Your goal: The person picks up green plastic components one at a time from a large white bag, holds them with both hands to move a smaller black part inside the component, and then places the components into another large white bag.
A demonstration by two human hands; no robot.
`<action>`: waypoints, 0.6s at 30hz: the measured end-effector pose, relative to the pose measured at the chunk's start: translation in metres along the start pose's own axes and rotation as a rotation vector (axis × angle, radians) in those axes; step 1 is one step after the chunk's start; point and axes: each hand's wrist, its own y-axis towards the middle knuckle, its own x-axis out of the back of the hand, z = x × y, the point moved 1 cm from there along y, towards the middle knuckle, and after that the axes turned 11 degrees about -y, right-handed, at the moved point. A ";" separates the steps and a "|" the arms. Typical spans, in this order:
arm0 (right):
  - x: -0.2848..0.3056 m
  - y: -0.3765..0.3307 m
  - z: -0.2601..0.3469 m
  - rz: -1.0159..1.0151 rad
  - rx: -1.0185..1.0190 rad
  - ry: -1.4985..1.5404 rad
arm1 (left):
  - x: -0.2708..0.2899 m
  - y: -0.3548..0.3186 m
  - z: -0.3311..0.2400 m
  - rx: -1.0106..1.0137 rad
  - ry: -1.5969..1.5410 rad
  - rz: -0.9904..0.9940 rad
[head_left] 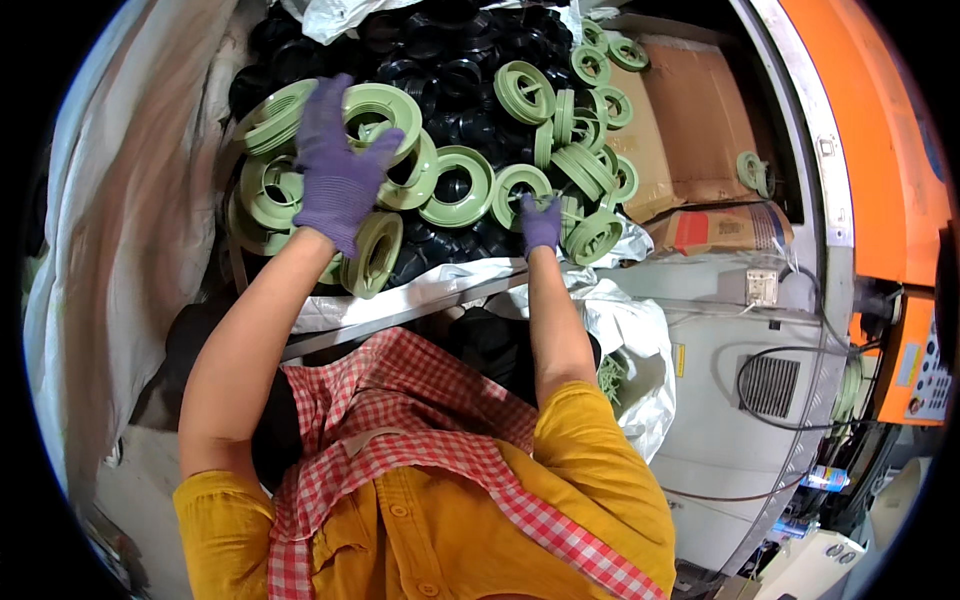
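Observation:
My left hand [338,170], in a purple knit glove, lies over a heap of pale green plastic rings with its fingers stretched out and thumb spread. Its thumb reaches toward a flanged green ring [398,104], and another green ring [268,122] lies at the fingers' left side. Farther right, my right hand [541,222], gloved alike, is closed at the near edge of a green plastic ring [505,182] with thin bars across its opening. The fingertips there are partly hidden. Between the hands rests a wide green ring [484,195].
Black round plastic parts [440,70] lie beneath and behind the green ones. More green rings [580,172] pile up at right, beside a brown cardboard box [690,115]. A metal rail [400,312] crosses in front of me. A white sack [635,345] hangs at right, near an orange machine [875,130].

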 end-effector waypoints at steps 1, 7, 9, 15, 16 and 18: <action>-0.008 0.005 -0.005 0.139 0.035 -0.032 | -0.006 -0.007 0.005 0.031 -0.061 0.029; 0.004 -0.001 -0.002 0.111 0.120 0.220 | -0.006 -0.016 0.000 0.463 -0.321 0.368; 0.025 -0.011 0.007 -0.132 0.183 0.329 | -0.013 -0.019 -0.004 0.515 -0.489 0.419; 0.106 -0.104 0.120 -0.209 1.159 0.605 | -0.010 -0.027 -0.027 0.347 -0.564 0.379; 0.122 -0.113 0.135 -0.099 1.149 0.489 | -0.008 -0.021 -0.031 0.708 -0.895 0.394; 0.129 -0.113 0.138 -0.136 0.935 0.707 | -0.001 -0.007 -0.026 0.767 -1.000 0.280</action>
